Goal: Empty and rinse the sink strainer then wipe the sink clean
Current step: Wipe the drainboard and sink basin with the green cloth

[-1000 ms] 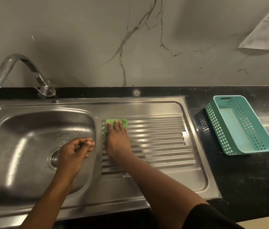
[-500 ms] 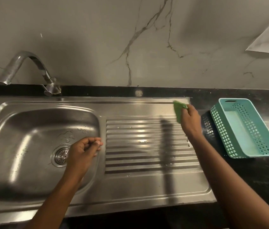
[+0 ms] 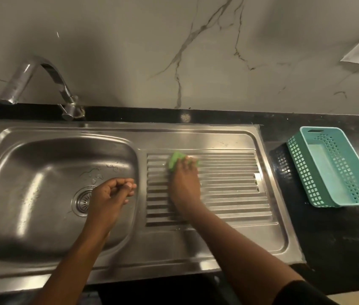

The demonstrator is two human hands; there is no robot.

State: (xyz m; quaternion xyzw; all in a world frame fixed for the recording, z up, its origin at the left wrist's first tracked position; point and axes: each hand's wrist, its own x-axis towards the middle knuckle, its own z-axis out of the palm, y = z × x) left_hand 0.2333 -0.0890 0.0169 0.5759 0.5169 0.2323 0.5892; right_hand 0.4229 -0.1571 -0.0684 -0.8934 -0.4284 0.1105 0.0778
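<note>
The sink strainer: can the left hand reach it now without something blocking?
Probably yes. The left hand, loosely curled and holding nothing visible, hovers over the basin right beside the sink strainer. Nothing lies between them; the right hand presses the green sponge on the drainboard.

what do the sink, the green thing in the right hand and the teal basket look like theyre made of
Silver sink with ribbed drainboard: likely brushed stainless steel, given its grey sheen and streaked reflections.
Bright green wiping pad under the right hand: soft, matte, bunched; sponge or cloth, cannot tell which.
Teal perforated rectangular basket: apparently moulded plastic, uniform colour, regular grid holes.
</note>
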